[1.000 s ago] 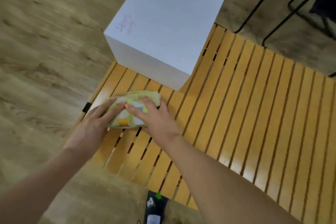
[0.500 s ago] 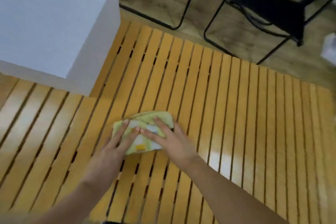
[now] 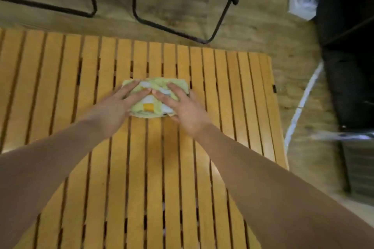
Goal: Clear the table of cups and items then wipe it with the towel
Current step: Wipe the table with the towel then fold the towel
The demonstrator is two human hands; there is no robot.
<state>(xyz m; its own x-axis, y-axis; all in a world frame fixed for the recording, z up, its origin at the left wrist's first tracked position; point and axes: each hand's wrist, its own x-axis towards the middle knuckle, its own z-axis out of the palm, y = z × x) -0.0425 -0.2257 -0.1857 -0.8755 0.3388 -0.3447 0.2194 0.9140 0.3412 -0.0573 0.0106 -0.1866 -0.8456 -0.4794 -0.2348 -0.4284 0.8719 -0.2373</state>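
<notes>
Head view: both hands, left (image 3: 113, 107) and right (image 3: 182, 107), fingers flat, have pushed towel (image 3: 150, 98) rightward along tabletop (image 3: 232, 97); wiping underway.

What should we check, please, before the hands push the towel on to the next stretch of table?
1. Both hands on towel: ok. Left hand and right hand press flat on the towel.
2. Towel folded, not trailing: ok, it lies as a compact pad.
3. Slats around the towel free of cups and items: ok on the part of the table in view.
4. Room to the right edge: ok, several slats remain before it.
5. Far left of the table: cannot tell, it runs out of frame.
6. Whether the wiped slats are clean: cannot tell, the picture is blurred.
</notes>
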